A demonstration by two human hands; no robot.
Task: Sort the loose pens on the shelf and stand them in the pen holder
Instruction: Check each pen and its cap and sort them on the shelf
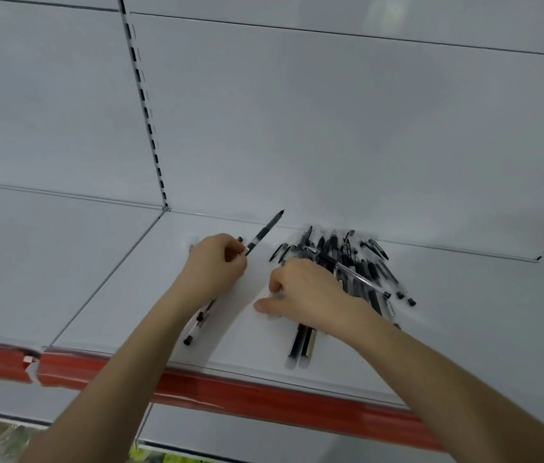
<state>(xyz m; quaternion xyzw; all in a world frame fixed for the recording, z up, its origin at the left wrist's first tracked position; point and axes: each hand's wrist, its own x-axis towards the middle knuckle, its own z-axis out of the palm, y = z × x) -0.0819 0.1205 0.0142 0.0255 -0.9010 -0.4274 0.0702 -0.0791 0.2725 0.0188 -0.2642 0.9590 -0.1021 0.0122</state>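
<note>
Holding a slim black pen with a clear band [265, 230] in a closed grip, the left hand [217, 262] is sitting low over the white metal shelf [464, 329], pen tip pointing up toward the white back panel [330, 128]. Head view only. The right hand [310, 292] is lying over the near side of the heap of loose black pens [364, 259]. Its fingers are curling down out of sight, so I cannot tell whether its grip is closing on anything. The heap is lying against the back panel, right of centre. The pen holder is not showing anywhere.

Risks, as I am judging them: two dark pens [302, 345] are poking out from under the right wrist toward the front edge, and a sweep of that arm could be sending them off. A clear-barrelled pen [361, 277] is lying crosswise on the heap, likely skidding away if the heap gets raked.

Around: clear pens with black clips [197, 324] are lying half hidden under the left forearm. A red price strip [264, 401] is running along the shelf front, and a slotted white upright [143, 105] is standing back left. Both forearms are crossing the front edge, crowding the pens nearest it.
</note>
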